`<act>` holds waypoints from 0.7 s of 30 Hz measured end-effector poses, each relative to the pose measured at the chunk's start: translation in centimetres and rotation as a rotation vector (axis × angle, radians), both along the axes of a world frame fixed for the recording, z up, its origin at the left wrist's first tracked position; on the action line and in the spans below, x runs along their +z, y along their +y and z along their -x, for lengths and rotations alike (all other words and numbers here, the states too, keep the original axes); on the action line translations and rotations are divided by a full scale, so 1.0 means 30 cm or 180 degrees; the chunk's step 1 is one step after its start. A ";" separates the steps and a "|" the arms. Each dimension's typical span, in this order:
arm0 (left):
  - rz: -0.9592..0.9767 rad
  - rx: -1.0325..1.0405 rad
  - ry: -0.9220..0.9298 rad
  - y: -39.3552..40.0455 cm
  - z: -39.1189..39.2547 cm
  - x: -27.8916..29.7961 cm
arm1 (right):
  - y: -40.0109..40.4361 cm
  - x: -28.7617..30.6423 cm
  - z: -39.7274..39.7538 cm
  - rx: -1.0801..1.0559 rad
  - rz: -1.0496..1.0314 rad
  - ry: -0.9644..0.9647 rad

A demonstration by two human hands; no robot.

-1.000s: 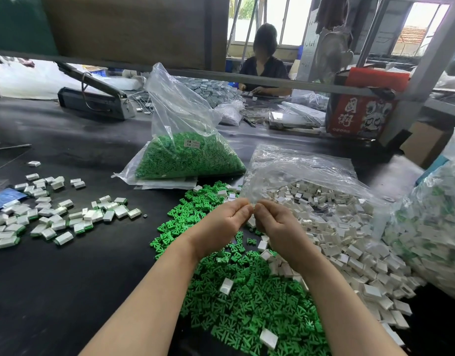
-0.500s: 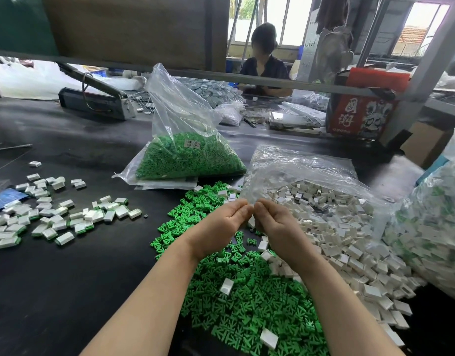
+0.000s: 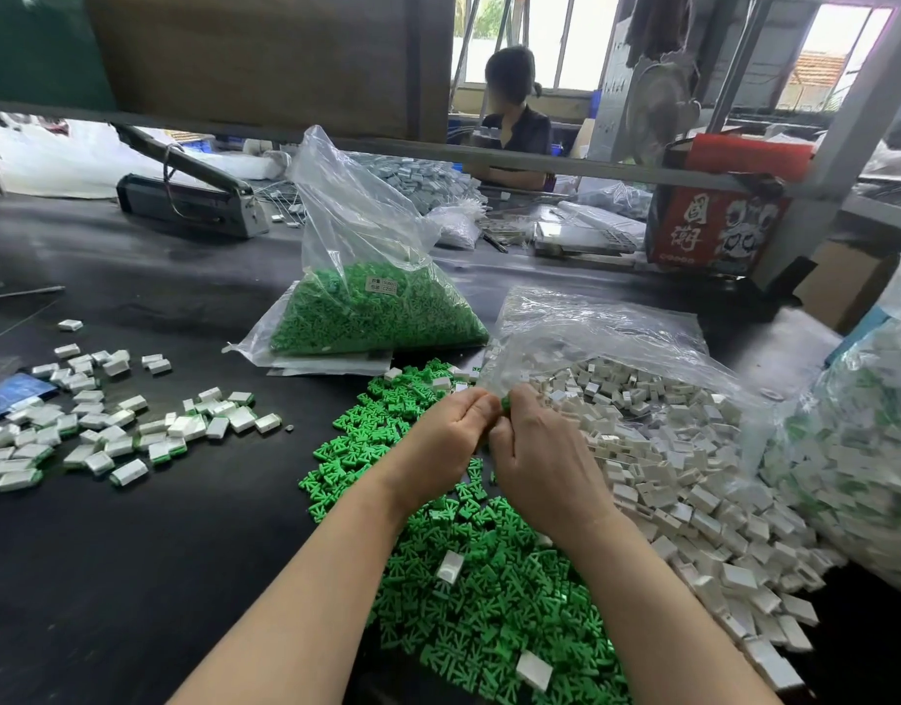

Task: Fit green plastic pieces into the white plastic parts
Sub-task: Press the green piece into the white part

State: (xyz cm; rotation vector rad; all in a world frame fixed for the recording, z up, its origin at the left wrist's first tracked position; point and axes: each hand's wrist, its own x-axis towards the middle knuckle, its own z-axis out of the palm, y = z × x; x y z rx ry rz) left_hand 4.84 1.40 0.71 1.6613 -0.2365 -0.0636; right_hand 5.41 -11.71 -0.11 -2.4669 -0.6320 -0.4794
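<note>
Finished white parts (image 3: 107, 429) lie scattered far left, then the left hand (image 3: 441, 440) and right hand (image 3: 537, 452) meet fingertip to fingertip, pinching a green piece (image 3: 505, 402) (mostly hidden) above the green pile (image 3: 489, 592), loose white parts (image 3: 692, 475) spilling right.

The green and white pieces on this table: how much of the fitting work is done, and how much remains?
Done: a scattered group of assembled pieces, white with green edges, lies at the left. In hand: the left hand and right hand pinch a green piece together; any white part is hidden. Left: the loose green pile, the white pile and a full green bag. Most remains.
</note>
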 end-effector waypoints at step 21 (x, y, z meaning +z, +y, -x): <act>-0.0471 0.0169 -0.0267 -0.014 -0.011 -0.026 | 0.010 -0.002 0.000 -0.0319 0.0225 -0.0028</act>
